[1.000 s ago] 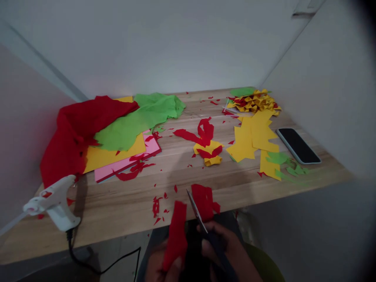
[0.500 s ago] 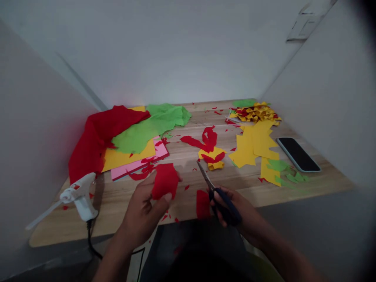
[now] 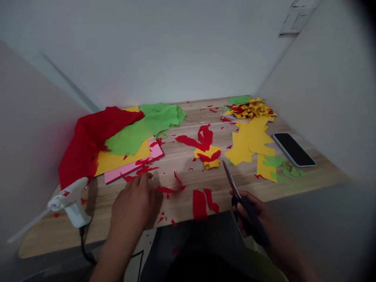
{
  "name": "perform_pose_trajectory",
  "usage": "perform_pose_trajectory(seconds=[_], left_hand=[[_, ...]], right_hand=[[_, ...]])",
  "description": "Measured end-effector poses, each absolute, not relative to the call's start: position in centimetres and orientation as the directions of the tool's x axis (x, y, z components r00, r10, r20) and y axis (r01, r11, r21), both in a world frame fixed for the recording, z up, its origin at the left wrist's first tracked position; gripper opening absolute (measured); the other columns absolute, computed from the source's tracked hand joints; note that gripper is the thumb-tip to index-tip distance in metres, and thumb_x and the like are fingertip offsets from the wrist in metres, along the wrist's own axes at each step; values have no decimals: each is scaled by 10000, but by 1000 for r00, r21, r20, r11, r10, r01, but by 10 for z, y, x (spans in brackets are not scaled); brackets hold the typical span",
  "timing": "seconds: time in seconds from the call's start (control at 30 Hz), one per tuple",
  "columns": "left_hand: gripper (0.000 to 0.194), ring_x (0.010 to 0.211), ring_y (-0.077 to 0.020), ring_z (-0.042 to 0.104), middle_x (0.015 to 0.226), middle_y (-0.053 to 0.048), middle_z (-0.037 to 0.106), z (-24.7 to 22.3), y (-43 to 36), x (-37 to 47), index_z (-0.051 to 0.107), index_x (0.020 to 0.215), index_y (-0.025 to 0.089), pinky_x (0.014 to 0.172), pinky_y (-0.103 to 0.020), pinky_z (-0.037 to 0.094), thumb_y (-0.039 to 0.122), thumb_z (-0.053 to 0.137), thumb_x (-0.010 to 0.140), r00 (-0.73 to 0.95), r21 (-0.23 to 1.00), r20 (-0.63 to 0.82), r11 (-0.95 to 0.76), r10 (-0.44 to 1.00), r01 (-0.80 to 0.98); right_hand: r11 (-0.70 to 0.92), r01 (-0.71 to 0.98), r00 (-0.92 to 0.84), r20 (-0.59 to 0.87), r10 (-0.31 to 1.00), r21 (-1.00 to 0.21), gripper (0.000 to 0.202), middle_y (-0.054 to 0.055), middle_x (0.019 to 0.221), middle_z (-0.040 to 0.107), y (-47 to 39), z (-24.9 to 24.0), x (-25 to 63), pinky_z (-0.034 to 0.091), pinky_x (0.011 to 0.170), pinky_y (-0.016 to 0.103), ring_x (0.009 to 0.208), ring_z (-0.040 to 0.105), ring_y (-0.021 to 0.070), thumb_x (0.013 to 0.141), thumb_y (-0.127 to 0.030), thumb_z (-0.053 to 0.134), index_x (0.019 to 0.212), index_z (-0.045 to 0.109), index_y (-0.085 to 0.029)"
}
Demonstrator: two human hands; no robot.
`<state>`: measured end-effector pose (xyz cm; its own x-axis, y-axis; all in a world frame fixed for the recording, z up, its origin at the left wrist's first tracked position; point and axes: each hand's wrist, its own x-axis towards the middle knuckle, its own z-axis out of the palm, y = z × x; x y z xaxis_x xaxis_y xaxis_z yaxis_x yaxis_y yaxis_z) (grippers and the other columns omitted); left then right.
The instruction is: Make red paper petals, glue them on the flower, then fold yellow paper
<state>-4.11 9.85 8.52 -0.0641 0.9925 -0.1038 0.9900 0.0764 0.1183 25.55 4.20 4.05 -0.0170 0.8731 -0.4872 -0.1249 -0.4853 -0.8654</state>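
The right hand [image 3: 259,205] grips dark-handled scissors [image 3: 230,178]. Well apart from it, the left hand [image 3: 134,203] is beside red scraps [image 3: 143,169] on the desk [image 3: 179,205]; I cannot tell whether it holds anything. Between them, 2 red pieces [image 3: 199,204] lie near the front edge.

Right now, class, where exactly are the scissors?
In the head view, the scissors are in the right hand near the table's front edge, right of a red rectangular piece and left of the phone.
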Motion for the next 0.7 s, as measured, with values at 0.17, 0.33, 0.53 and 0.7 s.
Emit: perform_pose_trajectory(seconds=[0.17, 0.33, 0.53, 0.7], left_hand=[[253, 990, -238, 629, 1083, -71, 674, 61, 70, 13, 674, 1094, 260, 841, -361, 490, 200, 512, 908, 351, 317, 109, -367, 930, 874], [184, 931, -243, 629, 969, -44, 691, 33, 80, 33, 718, 936, 261, 811, -389, 470, 234, 536, 947, 350, 235, -14, -337, 937, 912], [266, 991, -278, 589, 1053, -86, 662, 43, 104, 35, 656, 1172, 238, 842, -419, 441, 290, 554, 933, 235, 189, 181, -268, 955, 945], [356, 945, -282, 596, 1043, -107, 649, 54, 101, -6, 595, 1178, 175, 843, -419, 454, 416, 523, 926, -112, 309, 336, 2, 935, 951]], right_hand=[[-482, -97, -3, -485, 875, -870, 581, -43, 730, 544, 29, 30, 257, 458, 487, 224, 564, 538, 102, 783, -552, 738, 1230, 550, -233], [-477, -106, -23, -478, 878, -872, 525, -44, 752, 542, 26, 32, 257, 457, 492, 211, 586, 543, 97, 779, -525, 752, 1186, 575, -245], [-476, -143, -8, -480, 877, -867, 562, -33, 767, 575, 24, 24, 257, 462, 472, 222, 543, 559, 102, 758, -529, 765, 1217, 580, -262], [-424, -203, 37, -440, 897, -883, 585, 31, 889, 634, 16, 13, 259, 493, 511, 263, 585, 584, 128, 759, -567, 740, 1239, 590, -269]])
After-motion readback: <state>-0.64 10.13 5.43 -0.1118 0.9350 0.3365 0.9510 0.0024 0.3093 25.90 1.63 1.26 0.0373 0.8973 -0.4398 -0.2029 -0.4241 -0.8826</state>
